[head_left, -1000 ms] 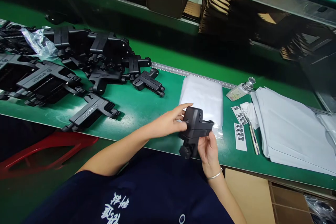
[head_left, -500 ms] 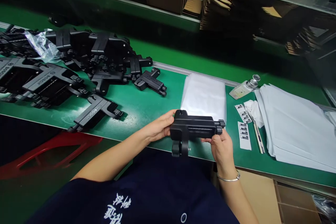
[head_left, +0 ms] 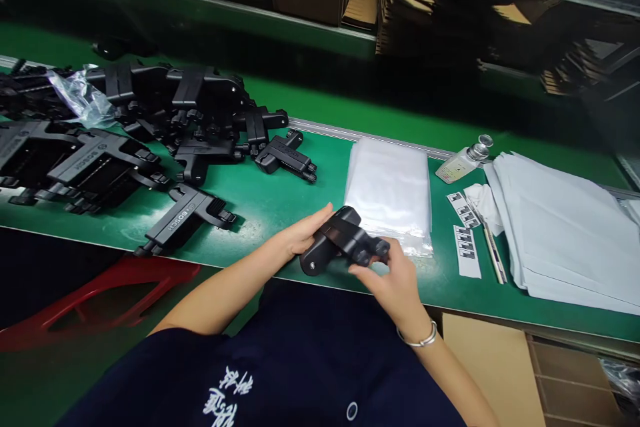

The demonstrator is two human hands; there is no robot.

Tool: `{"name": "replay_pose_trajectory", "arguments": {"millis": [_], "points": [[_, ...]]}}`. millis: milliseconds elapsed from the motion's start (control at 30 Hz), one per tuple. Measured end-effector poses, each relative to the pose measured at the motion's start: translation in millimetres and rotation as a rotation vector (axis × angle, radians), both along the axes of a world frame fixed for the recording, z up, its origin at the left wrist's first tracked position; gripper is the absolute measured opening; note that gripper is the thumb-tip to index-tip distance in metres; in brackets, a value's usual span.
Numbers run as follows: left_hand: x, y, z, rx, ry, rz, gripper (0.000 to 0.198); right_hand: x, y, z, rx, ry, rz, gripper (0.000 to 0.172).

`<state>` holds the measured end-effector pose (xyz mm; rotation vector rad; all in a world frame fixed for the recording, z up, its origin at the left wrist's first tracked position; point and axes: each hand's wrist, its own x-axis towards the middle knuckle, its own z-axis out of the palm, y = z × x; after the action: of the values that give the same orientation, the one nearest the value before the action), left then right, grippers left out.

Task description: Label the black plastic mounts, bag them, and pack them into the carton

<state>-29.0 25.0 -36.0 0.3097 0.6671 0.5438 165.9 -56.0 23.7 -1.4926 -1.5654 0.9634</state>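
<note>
Between my two hands is a black plastic clamp bracket [head_left: 345,235], held tilted above the front edge of the green bench. My left hand [head_left: 311,230] supports its left side, the thumb pointing up and the other fingers partly hidden behind the bracket. With thumb and fingers, my right hand [head_left: 393,273] grips the end with the round knobs. Just behind the bracket lies a stack of clear plastic bags [head_left: 389,180]. On the left, a similar bracket marked BOSCH [head_left: 183,219] rests on the bench, and a smaller black bracket [head_left: 287,157] lies farther back.
Many black brackets [head_left: 190,90] are piled at the left with a crumpled clear bag [head_left: 83,97]. At the right are a pump bottle [head_left: 457,165], label strips [head_left: 467,250], a pen-like tool [head_left: 494,253] and white sheets [head_left: 575,233]. A red stool [head_left: 95,300] stands below the bench.
The bracket has been turned in my hands, so its knobbed end now faces toward me. My right hand has moved left and inward with it; my left hand has shifted slightly left.
</note>
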Motion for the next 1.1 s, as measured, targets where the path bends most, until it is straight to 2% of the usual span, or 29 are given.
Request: {"name": "replay_pose_trajectory", "arguments": {"millis": [100, 200, 233, 300, 367, 433, 533, 600, 667, 733, 833, 967, 1033, 1100], "points": [[7.1, 6.6, -0.6, -0.035, 0.044, 0.047, 0.051, -6.5, -5.7, 8.0, 0.053, -0.170, 0.105, 0.042], [4.5, 5.4, 5.5, -0.033, 0.191, 0.090, 0.049, 19.1, -0.2, 6.3, 0.044, -0.200, 0.161, 0.057], [0.0, 5.0, 7.1, 0.011, 0.275, 0.122, 0.050, 36.9, 3.8, 3.3, 0.030, -0.204, 0.121, 0.058], [-13.6, 7.0, 6.9, 0.196, 0.480, 0.225, 0.056, 83.1, 11.4, -4.2, -0.009, -0.271, -0.079, 0.049], [-29.5, 13.3, 2.6, 0.413, 0.721, 0.310, 0.059, 133.1, 15.2, -11.6, -0.087, -0.491, -0.370, 0.036], [-42.7, 20.1, -2.0, 0.590, 0.916, 0.330, 0.059, 172.7, 14.7, -18.4, -0.254, -0.745, -0.550, 0.034], [-50.3, 22.3, 1.3, 0.780, 1.203, 0.235, 0.059, 199.4, 11.6, -29.2, -0.462, -0.907, -0.615, 0.037], [-45.5, 17.2, 12.4, 0.949, 1.431, 0.205, 0.061, 201.9, 10.0, -36.8, -0.491, -0.865, -0.615, 0.034], [-32.0, 9.7, 27.0, 1.133, 1.548, 0.240, 0.060, 201.3, 8.3, -43.5, -0.472, -0.795, -0.611, 0.025], [-10.1, 2.4, 39.9, 1.261, 1.472, 0.235, 0.048, 201.2, 6.1, -48.6, -0.441, -0.738, -0.601, 0.017], [35.2, -5.8, 49.6, 1.329, 1.199, 0.035, 0.033, 199.9, 1.4, -52.9, -0.369, -0.645, -0.579, 0.015], [100.8, -14.3, 48.8, 1.317, 0.879, -0.289, 0.028, 188.2, -6.6, -55.5, -0.253, -0.584, -0.573, 0.020], [127.2, -18.2, 46.4, 1.296, 0.799, -0.406, 0.027, 181.0, -10.2, -56.8, -0.221, -0.578, -0.584, 0.020], [146.6, -21.1, 43.2, 1.277, 0.761, -0.486, 0.027, 176.6, -12.7, -58.3, -0.229, -0.482, -0.605, 0.017]]}}
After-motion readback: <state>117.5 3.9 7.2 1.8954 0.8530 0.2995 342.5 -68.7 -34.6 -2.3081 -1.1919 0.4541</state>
